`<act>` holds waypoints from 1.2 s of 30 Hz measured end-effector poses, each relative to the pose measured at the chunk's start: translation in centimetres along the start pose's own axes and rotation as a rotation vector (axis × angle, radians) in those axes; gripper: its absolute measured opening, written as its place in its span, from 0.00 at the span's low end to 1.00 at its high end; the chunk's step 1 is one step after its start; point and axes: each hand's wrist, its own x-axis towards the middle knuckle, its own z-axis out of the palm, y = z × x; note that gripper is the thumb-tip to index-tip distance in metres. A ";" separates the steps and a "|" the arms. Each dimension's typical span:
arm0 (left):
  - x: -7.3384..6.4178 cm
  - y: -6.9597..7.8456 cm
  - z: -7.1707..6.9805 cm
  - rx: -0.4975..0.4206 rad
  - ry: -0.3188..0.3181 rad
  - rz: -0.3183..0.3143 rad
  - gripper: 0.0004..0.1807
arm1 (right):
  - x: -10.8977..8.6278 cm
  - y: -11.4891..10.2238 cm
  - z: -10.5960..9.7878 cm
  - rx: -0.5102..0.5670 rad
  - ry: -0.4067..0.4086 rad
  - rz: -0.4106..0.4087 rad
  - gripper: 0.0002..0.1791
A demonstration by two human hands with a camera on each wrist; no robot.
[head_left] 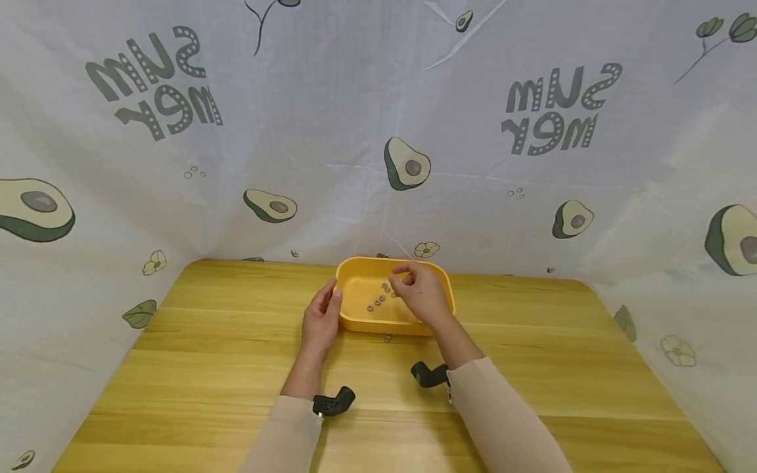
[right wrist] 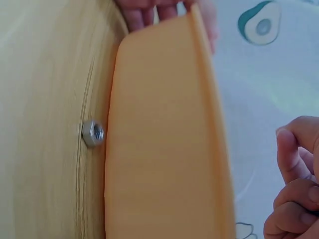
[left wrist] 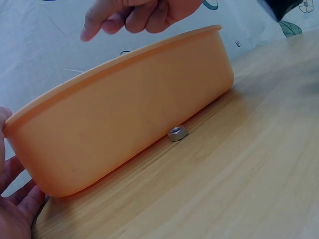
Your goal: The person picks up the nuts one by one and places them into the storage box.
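Observation:
A yellow plastic bin (head_left: pixel 357 320) stands on the table with several small metal hex nuts (head_left: pixel 378 302) scattered inside. One more nut (left wrist: pixel 178 133) lies on the wood just outside the near wall. At the bin's left end my left hand (head_left: pixel 321 320) grips it, the thumb by the rim and the fingers against the outer side. My right hand (head_left: pixel 422 292) hovers over the right part of the bin, thumb and index finger bent toward each other. The other fingers (right wrist: pixel 291 196) are curled. Nothing shows between its fingertips.
The wooden table (head_left: pixel 236 368) carries the bin near its back edge. A white cloth printed with avocados and lettering (head_left: pixel 331 118) hangs behind and at both sides. Black wrist-worn devices (head_left: pixel 334 401) stick out from both wrists above the table.

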 end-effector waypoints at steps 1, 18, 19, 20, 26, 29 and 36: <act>0.0 0.0 0.0 0.001 0.001 0.001 0.25 | -0.4 -0.1 -0.1 0.007 -0.002 -0.003 0.16; 0.1 0.0 0.0 -0.012 -0.005 0.002 0.25 | -6.2 0.7 0.7 0.054 0.031 0.024 0.10; 0.1 0.0 0.0 -0.013 -0.005 0.002 0.25 | -6.4 0.8 0.8 0.058 0.034 0.024 0.09; 0.1 0.0 0.0 -0.016 -0.006 0.001 0.25 | -6.6 1.0 0.9 0.065 0.037 0.026 0.08; 0.2 0.0 0.0 -0.015 -0.001 0.001 0.25 | -7.9 1.9 1.9 0.079 0.003 0.051 0.05; 0.1 0.0 0.0 -0.015 0.001 0.001 0.25 | -8.2 2.4 2.4 0.040 -0.034 0.063 0.04; 0.1 -0.1 0.1 -0.031 0.001 -0.003 0.24 | -8.2 3.9 3.1 -0.085 -0.116 0.021 0.11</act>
